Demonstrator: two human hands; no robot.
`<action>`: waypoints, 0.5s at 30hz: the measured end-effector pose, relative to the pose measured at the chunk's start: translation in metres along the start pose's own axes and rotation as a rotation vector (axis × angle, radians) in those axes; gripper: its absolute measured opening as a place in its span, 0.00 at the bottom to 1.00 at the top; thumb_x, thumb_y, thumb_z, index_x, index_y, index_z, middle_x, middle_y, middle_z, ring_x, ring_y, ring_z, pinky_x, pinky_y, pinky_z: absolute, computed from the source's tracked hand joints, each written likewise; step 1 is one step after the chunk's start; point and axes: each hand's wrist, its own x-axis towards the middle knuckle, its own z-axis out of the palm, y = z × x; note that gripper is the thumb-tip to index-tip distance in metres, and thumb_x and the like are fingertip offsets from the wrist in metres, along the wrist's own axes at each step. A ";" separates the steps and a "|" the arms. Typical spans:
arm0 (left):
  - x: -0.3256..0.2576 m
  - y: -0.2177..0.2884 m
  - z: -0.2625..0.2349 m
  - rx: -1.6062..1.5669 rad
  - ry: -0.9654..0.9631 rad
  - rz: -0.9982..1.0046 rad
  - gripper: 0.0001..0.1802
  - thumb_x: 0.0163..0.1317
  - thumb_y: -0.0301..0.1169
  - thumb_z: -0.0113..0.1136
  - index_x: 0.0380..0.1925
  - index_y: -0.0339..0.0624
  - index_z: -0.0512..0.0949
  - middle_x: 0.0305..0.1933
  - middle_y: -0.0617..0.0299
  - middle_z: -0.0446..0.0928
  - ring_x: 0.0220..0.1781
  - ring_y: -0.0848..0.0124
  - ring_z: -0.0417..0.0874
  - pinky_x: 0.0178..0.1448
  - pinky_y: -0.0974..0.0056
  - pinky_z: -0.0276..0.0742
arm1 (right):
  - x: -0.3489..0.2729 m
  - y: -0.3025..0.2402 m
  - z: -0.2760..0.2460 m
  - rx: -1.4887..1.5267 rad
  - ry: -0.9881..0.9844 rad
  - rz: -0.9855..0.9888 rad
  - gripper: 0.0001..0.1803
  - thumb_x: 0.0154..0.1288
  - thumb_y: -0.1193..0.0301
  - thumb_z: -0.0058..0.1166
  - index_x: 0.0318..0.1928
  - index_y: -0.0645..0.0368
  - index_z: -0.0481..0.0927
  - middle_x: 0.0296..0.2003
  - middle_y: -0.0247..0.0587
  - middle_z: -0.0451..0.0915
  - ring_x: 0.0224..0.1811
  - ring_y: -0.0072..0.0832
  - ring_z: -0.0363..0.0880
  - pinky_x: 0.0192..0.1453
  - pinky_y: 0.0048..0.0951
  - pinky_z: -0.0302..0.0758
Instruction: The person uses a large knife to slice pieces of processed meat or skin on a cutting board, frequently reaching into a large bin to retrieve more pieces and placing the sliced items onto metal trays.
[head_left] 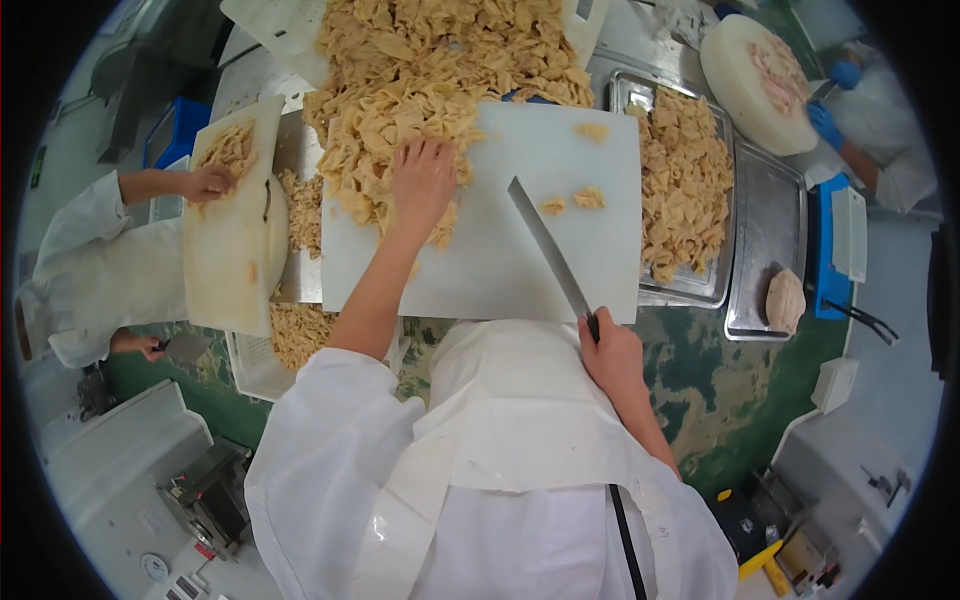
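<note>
A white cutting board (480,270) lies in front of me. Heaped over its far left part are soft, pale yellow pieces of what looks like chicken skin (365,165). My left hand (423,185) reaches into this heap, its fingers bent and closed over some pieces; its fingertips are partly hidden among them. In my right hand (612,355), at the board's near right edge, is the black handle of a long knife (548,240). The blade slants across the board, its tip pointing away and to the left. A few small scraps (590,198) lie right of the blade.
A metal tray (725,210) of similar pieces stands right of the board, beside another tray (770,240) with a pale lump. On the left, a co-worker's hand (208,184) rests at another board (225,270); their other hand holds a broad blade (187,347). Blue-gloved hands (825,125) work far right.
</note>
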 end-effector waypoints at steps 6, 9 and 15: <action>0.013 -0.010 -0.003 0.050 0.098 -0.012 0.13 0.56 0.31 0.64 0.43 0.49 0.80 0.44 0.63 0.79 0.51 0.63 0.76 0.58 0.56 0.68 | -0.002 0.007 0.009 0.038 0.020 0.054 0.12 0.69 0.63 0.51 0.35 0.60 0.70 0.16 0.53 0.76 0.21 0.54 0.78 0.26 0.52 0.73; 0.014 -0.022 -0.001 0.123 -0.064 -0.062 0.09 0.57 0.30 0.63 0.39 0.49 0.82 0.38 0.63 0.81 0.47 0.63 0.78 0.55 0.57 0.68 | -0.008 0.018 0.014 -0.072 -0.007 0.027 0.12 0.69 0.63 0.51 0.36 0.61 0.71 0.16 0.53 0.77 0.21 0.54 0.78 0.26 0.51 0.73; 0.036 -0.021 -0.019 -0.179 0.054 0.012 0.03 0.57 0.27 0.62 0.27 0.41 0.82 0.29 0.59 0.82 0.40 0.61 0.81 0.51 0.55 0.70 | -0.004 0.004 0.005 0.044 -0.061 0.001 0.13 0.69 0.63 0.52 0.37 0.61 0.72 0.19 0.57 0.77 0.25 0.57 0.78 0.30 0.53 0.73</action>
